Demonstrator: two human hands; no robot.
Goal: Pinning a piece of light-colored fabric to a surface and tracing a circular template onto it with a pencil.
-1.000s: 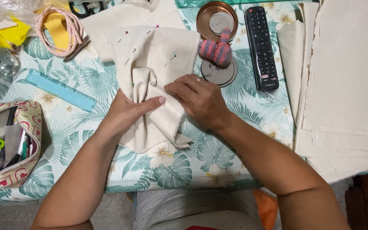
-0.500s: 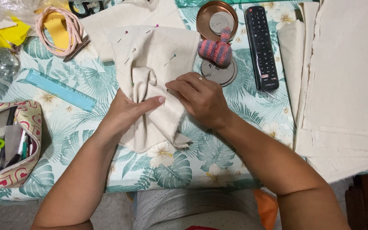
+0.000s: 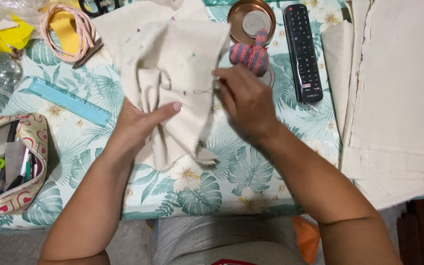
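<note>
A cream cloth piece, stuck with several pins, lies on the leaf-print tablecloth in the head view. My left hand presses flat on the cloth's lower left, thumb stretched across it. My right hand pinches the cloth's right edge and lifts it slightly off the table. A striped pink and grey pincushion sits just above my right hand, next to a round copper tin.
A black remote control lies right of the tin. Folded cream fabric fills the right side. A blue ruler, a coiled pink cord and an open pencil case sit at the left.
My right hand has moved from the middle of the cloth to its right edge and raised it. My left hand stays pressed on the cloth.
</note>
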